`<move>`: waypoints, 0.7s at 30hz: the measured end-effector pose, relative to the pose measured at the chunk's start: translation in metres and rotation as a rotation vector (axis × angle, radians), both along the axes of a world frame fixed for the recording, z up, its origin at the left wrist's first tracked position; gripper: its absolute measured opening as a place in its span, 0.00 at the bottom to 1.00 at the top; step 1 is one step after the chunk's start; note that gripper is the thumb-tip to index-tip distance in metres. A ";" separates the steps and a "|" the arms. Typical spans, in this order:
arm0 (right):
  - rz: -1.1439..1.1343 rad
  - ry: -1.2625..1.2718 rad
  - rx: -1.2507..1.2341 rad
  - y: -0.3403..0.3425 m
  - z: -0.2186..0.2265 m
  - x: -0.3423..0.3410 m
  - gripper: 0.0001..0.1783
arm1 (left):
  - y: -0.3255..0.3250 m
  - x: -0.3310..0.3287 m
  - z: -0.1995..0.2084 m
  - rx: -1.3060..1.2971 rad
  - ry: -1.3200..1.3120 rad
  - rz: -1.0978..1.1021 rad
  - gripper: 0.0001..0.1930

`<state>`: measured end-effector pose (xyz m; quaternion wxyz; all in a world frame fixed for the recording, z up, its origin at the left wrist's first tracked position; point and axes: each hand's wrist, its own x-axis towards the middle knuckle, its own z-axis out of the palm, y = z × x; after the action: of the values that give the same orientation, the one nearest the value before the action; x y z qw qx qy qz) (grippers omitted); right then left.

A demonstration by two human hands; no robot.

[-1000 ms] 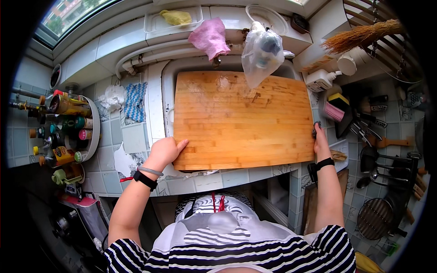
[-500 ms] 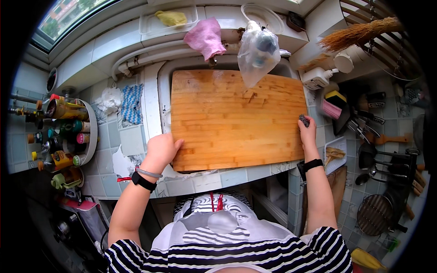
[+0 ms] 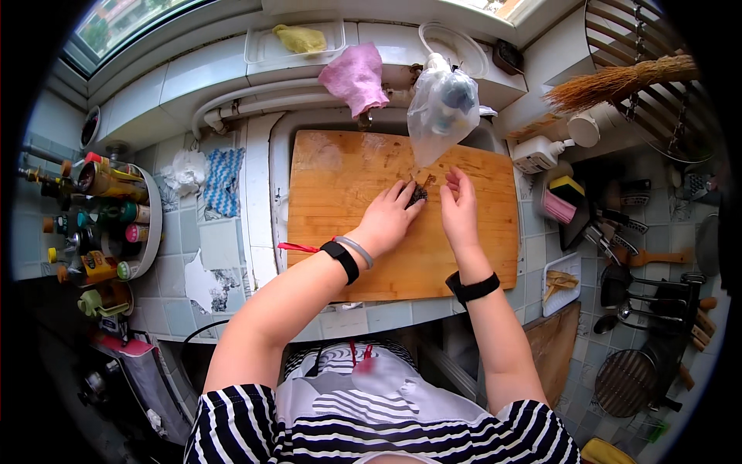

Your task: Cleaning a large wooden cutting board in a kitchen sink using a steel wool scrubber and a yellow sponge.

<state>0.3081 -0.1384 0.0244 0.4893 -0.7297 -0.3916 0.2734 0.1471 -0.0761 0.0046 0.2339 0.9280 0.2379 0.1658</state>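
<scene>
A wooden cutting board [image 3: 363,263] lies across the sink, with a few dark stains near its far middle. My left hand [image 3: 384,219] reaches over the board, its fingers bent over a dark grey steel wool scrubber [image 3: 418,196] and pressing it against the wood. To the right of it my right hand [image 3: 461,210] is raised just above the board, fingers loosely stretched, holding nothing. Right beyond both hands hangs a clear plastic bag [image 3: 442,116] with something blue inside. A pink cloth [image 3: 357,77] is draped over the tap behind the board.
A rack of bottles and jars [image 3: 154,216] stands at the left. Next to the sink lies a blue-and-white cloth [image 3: 223,182]. On the right are a white pump bottle [image 3: 539,154], a yellow sponge [image 3: 568,188], knives and hanging ladles [image 3: 607,322]. A straw brush [image 3: 618,81] juts in above.
Both hands have moved from the board's side edges to its middle. The scrubber has passed from my right hand to under my left. The board sits slightly lower and tilted differently.
</scene>
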 end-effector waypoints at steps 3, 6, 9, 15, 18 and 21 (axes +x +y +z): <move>-0.109 -0.359 0.143 0.014 0.072 0.012 0.23 | 0.026 0.006 -0.003 0.278 0.151 -0.044 0.24; -0.035 -0.652 0.345 0.048 0.113 0.020 0.29 | 0.062 0.003 -0.012 0.192 0.119 0.280 0.22; 0.092 -0.644 0.407 0.085 0.130 0.023 0.35 | 0.056 0.009 -0.009 0.139 0.227 0.227 0.23; 0.272 -0.630 0.450 0.119 0.121 0.028 0.30 | 0.032 0.004 -0.004 0.051 0.186 0.166 0.25; 0.262 -0.705 0.470 0.121 0.120 0.022 0.23 | 0.031 0.002 -0.003 -0.001 0.171 0.197 0.30; 0.218 -0.731 0.486 0.120 0.118 0.017 0.21 | 0.012 0.006 -0.001 0.048 0.213 0.142 0.31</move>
<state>0.3250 -0.0180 0.1429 0.4442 -0.5969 -0.6661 -0.0521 0.1532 -0.0637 0.0040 0.1726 0.9266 0.3223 0.0880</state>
